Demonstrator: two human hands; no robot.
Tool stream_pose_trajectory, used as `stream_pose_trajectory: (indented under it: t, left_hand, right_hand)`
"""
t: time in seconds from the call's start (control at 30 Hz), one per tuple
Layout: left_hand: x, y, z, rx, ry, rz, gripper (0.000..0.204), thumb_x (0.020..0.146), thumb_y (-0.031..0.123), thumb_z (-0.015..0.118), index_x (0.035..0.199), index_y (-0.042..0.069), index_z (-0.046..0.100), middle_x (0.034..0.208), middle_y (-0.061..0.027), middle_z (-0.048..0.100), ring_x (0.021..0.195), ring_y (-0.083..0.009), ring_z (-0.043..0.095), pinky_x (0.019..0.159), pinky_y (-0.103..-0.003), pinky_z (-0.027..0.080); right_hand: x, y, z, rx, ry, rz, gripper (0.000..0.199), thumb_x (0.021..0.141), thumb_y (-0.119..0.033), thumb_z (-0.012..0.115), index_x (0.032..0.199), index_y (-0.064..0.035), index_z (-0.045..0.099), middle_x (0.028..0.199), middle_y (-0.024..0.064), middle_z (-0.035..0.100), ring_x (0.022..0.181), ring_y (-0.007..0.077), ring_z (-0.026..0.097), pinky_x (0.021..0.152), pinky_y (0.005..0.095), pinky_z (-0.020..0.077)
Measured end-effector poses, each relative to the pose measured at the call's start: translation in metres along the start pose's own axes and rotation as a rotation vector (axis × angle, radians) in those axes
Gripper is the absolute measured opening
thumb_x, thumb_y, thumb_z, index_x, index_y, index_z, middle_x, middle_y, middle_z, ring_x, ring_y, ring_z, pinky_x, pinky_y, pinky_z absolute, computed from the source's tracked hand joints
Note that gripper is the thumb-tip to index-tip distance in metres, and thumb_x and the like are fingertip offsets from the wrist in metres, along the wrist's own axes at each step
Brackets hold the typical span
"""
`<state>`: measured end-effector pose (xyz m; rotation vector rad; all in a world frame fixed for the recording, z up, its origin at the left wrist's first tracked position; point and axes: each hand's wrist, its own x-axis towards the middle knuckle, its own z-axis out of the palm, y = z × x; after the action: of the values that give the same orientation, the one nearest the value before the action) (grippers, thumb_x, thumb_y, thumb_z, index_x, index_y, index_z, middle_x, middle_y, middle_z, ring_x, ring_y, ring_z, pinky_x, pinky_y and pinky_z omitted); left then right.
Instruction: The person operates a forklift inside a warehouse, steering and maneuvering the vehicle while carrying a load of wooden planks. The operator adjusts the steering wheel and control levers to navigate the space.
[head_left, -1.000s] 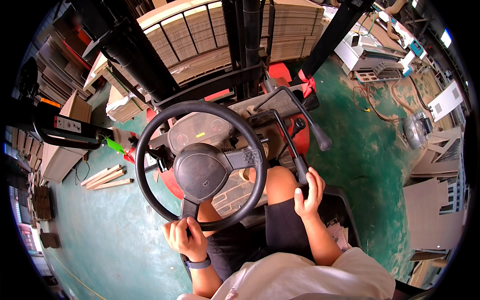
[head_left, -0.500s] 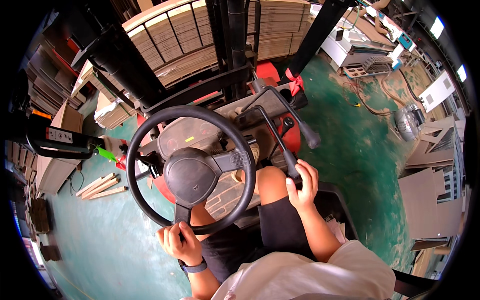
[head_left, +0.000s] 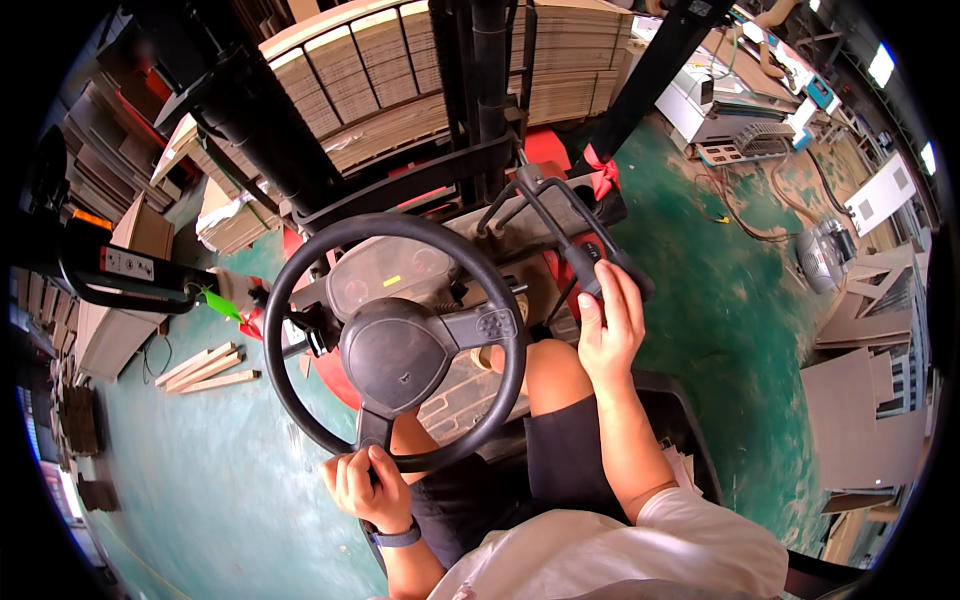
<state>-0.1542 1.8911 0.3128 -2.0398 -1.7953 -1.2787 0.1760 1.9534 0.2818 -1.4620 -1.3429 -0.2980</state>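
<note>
The black steering wheel [head_left: 515, 345] of a forklift stands in front of me. My left hand [head_left: 370, 490], with a dark band on its wrist, is closed at the wheel's lower rim. Ahead on the right, my right hand [head_left: 613, 330] is on the grip of a black control lever [head_left: 580, 268], its fingers over the grip and partly hiding it. Another lever [head_left: 632, 275] is just to the right, partly behind my fingers. The dusty instrument panel [head_left: 385, 270] shows through the wheel.
Black mast posts [head_left: 490, 100] rise ahead, with stacked boards [head_left: 375, 60] beyond. Wooden strips [head_left: 208, 370] lie on the green floor at left. To the right are a white machine [head_left: 690, 100], cables, a motor [head_left: 825, 255] and board offcuts [head_left: 865, 420].
My right hand has moved forward, and the lever under it has tilted forward, its grip now beside the other lever's. My left hand stays on the wheel. The view has shifted slightly.
</note>
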Motion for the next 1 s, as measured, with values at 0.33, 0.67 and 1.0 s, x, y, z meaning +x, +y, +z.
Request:
stream_pose_trajectory:
  t: [0.33, 0.67, 1.0]
  left_hand:
    - [0.000, 0.000, -0.001, 0.006, -0.008, -0.011, 0.011, 0.088, 0.000, 0.070, 0.083, 0.006, 0.063, 0.073, -0.0071, 0.060, 0.073, -0.0295, 0.055, 0.067, -0.040, 0.044]
    - [0.001, 0.004, -0.001, 0.011, 0.000, -0.021, 0.012, 0.089, 0.000, 0.069, 0.081, 0.006, 0.062, 0.072, -0.0063, 0.060, 0.072, -0.0280, 0.052, 0.066, -0.039, 0.042]
    - [-0.001, 0.000, -0.001, 0.014, 0.003, 0.000, 0.011, 0.090, 0.000, 0.068, 0.082, 0.004, 0.063, 0.072, -0.0075, 0.060, 0.071, -0.0286, 0.052, 0.065, -0.039, 0.042]
  right_hand:
    - [0.022, 0.000, 0.010, -0.012, -0.025, -0.006, 0.038, 0.100, -0.018, 0.070, 0.133, 0.0013, 0.066, 0.127, 0.0204, 0.066, 0.113, 0.0383, 0.067, 0.096, 0.0433, 0.0549]
    - [0.027, -0.001, 0.009, 0.003, -0.023, -0.024, 0.039, 0.100, -0.016, 0.070, 0.134, 0.0019, 0.064, 0.127, 0.0206, 0.065, 0.112, 0.0390, 0.067, 0.096, 0.0434, 0.0548]
    - [0.027, -0.001, 0.010, 0.015, -0.015, -0.038, 0.038, 0.101, -0.016, 0.068, 0.134, 0.0029, 0.064, 0.127, 0.0210, 0.065, 0.112, 0.0385, 0.067, 0.096, 0.0438, 0.0546]
